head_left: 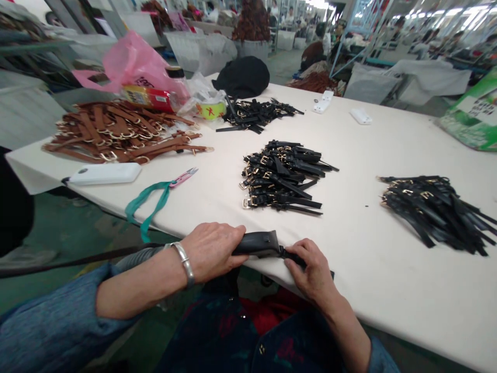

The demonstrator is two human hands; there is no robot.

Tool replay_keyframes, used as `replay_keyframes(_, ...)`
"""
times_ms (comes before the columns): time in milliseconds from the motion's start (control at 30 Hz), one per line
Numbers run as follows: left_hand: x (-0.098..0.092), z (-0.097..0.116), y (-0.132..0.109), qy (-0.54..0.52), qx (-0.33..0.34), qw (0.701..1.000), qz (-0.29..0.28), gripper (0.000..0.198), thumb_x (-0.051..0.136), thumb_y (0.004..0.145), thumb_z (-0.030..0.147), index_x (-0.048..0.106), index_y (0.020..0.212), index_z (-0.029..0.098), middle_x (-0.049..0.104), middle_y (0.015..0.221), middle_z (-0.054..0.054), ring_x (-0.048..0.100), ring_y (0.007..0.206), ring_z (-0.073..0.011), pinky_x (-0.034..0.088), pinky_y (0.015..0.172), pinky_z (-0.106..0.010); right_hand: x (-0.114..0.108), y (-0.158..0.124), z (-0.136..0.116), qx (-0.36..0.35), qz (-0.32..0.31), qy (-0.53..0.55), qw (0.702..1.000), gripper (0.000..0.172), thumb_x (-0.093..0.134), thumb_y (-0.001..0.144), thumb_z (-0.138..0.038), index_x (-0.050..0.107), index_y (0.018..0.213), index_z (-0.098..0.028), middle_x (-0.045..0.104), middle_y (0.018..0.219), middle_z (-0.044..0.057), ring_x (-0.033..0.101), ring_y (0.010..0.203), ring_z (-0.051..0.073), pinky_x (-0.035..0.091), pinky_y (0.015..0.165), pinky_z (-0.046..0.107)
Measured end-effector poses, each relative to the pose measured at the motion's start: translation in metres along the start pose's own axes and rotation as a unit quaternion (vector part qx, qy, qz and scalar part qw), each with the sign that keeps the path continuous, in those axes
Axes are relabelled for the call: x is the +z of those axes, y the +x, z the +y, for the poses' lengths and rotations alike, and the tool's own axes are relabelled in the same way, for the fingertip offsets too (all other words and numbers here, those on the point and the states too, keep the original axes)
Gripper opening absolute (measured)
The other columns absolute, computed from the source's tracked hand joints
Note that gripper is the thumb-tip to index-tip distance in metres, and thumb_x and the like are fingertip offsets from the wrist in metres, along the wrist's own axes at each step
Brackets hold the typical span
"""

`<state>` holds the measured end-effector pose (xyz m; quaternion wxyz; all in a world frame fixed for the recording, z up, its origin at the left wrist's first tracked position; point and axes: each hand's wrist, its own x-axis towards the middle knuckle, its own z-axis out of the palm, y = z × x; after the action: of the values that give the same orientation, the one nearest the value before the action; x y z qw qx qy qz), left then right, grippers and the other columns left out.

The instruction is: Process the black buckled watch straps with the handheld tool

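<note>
My left hand (213,251), with a silver bangle at the wrist, is wrapped round a black handheld tool (264,243) with a wide, clipper-like end. A grey hose or cord runs back under that forearm. My right hand (310,269) pinches a black strap (297,257) at the table's near edge, its upper end against the tool's wide end. Much of the strap is hidden by the fingers. Beyond both hands lies a pile of black straps with gold buckles (279,176). Another black strap pile (430,204) lies to the right.
Thread snips (182,177) with a green ribbon (149,204) lie near the left edge beside a white device (104,173). Behind are brown straps (116,129), a pink bag (134,59), more black straps (256,114) and a black cap (244,76). A green bag (476,114) stands far right.
</note>
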<state>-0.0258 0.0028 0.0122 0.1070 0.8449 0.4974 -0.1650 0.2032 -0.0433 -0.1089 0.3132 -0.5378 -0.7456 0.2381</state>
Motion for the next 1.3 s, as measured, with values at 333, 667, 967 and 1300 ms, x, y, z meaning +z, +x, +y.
replay_keyframes(333,0.001,-0.008,0.001,0.022,0.017,1.0,0.001,0.029,0.043,0.078,0.047,0.053,0.087,0.021,0.065,0.076,-0.007,0.062,0.071,-0.0245,0.042,0.059,-0.032,0.001,0.0,-0.002,0.011,-0.002,0.015,1.0,0.023,0.056,0.074,-0.015,0.06,0.096,-0.02,0.052,0.083,0.004,0.05,0.08,0.018,0.042,0.071,0.032)
replay_keyframes(667,0.01,-0.016,0.008,-0.021,-0.009,1.0,0.004,0.034,0.041,0.077,0.052,0.053,0.085,0.022,0.064,0.073,-0.006,0.061,0.068,-0.0233,0.04,0.057,-0.03,0.002,-0.002,0.001,0.012,-0.005,0.005,1.0,0.022,0.058,0.073,-0.017,0.061,0.095,-0.02,0.052,0.083,0.005,0.05,0.08,0.018,0.042,0.071,0.032)
replay_keyframes(967,0.004,-0.017,0.0,0.005,0.016,1.0,-0.011,0.031,0.041,0.078,0.05,0.054,0.086,0.023,0.064,0.073,-0.006,0.061,0.07,-0.025,0.04,0.058,-0.031,0.003,-0.002,0.0,0.01,0.001,0.013,1.0,0.023,0.057,0.073,-0.015,0.061,0.095,-0.021,0.052,0.082,0.005,0.05,0.08,0.018,0.042,0.071,0.032)
replay_keyframes(1300,0.012,-0.004,0.026,0.006,-0.025,0.999,0.029,0.037,0.041,0.078,0.052,0.053,0.092,0.02,0.065,0.078,-0.008,0.061,0.073,-0.024,0.041,0.06,-0.031,0.001,-0.002,-0.003,0.008,0.001,0.01,1.0,0.023,0.058,0.072,-0.016,0.061,0.095,-0.021,0.053,0.081,0.004,0.051,0.079,0.018,0.043,0.07,0.032)
